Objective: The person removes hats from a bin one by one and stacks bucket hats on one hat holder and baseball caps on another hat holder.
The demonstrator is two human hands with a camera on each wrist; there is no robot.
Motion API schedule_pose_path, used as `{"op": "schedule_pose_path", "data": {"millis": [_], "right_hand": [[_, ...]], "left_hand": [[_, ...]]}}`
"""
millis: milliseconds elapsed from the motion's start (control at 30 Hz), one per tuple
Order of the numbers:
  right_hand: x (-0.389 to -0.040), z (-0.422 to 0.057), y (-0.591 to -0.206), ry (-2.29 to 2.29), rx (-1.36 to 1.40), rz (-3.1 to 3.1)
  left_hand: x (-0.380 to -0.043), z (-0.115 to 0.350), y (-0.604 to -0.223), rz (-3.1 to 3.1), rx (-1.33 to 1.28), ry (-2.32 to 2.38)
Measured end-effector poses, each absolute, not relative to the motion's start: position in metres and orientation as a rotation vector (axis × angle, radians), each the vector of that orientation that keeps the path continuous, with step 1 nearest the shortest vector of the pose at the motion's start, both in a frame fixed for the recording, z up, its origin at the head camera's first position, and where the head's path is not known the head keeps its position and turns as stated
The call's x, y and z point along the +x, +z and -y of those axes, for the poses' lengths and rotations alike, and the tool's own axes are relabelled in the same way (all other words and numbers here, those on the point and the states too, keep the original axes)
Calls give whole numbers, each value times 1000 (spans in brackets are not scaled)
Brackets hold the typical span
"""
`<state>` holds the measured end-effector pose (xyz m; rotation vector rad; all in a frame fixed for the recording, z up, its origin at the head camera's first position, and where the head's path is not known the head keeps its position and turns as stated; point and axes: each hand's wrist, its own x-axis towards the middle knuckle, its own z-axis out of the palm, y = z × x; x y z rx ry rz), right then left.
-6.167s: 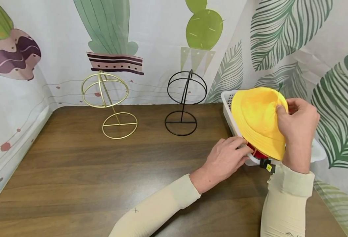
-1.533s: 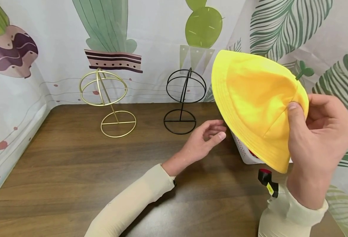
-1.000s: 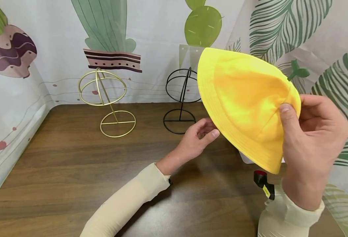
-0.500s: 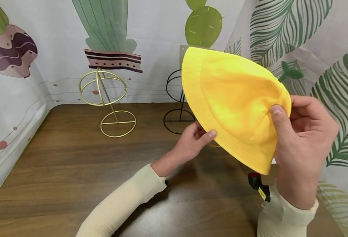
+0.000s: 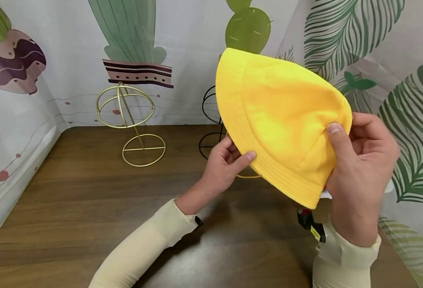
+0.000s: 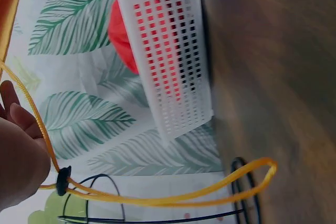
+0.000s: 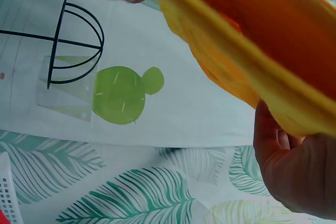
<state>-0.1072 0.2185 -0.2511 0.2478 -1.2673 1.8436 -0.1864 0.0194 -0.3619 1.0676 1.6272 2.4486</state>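
Observation:
A yellow bucket hat (image 5: pixel 280 116) hangs tilted in the air above the table, its crown toward the right and its brim toward the left. My right hand (image 5: pixel 366 164) pinches the crown, thumb on the near side. At the lower brim, my left hand (image 5: pixel 218 168) pinches the edge with its thumb in front and fingers behind. A green sprout ornament (image 5: pixel 357 83) sticks out from the hat's top. In the left wrist view, a yellow chin cord (image 6: pixel 157 201) with a dark toggle (image 6: pixel 63 181) dangles below the hat.
A gold wire hat stand (image 5: pixel 143 150) stands at the table's back left. The black wire hat stand (image 5: pixel 208 140) is partly behind the hat. A white basket (image 6: pixel 199 98) holding something red (image 6: pixel 122 40) is mostly hidden by the hat in the head view.
My right hand has lifted the hat out of the basket and carried it left. My left hand has left the basket's edge and taken hold of the brim.

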Motion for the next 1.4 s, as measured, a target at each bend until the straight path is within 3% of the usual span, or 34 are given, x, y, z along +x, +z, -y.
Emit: {"op": "schedule_pose_path", "data": {"millis": [367, 600, 867, 1033, 1400], "right_hand": [[-115, -221, -255, 1845, 256, 1279], [-114, -227, -253, 1932, 93, 1493], [-111, -223, -255, 1677, 18, 1794], [-105, -218, -257, 1466, 210, 1930], [-79, -184, -256, 1527, 906, 1881]], "left_hand": [[-178, -8, -337, -1684, 1128, 2470], [-174, 4, -321, -1742, 1213, 2468], [-171, 17, -309, -1825, 1247, 2514], [-167, 21, -303, -1913, 1326, 2508], [-147, 22, -288, -2248, 1612, 2422]]}}
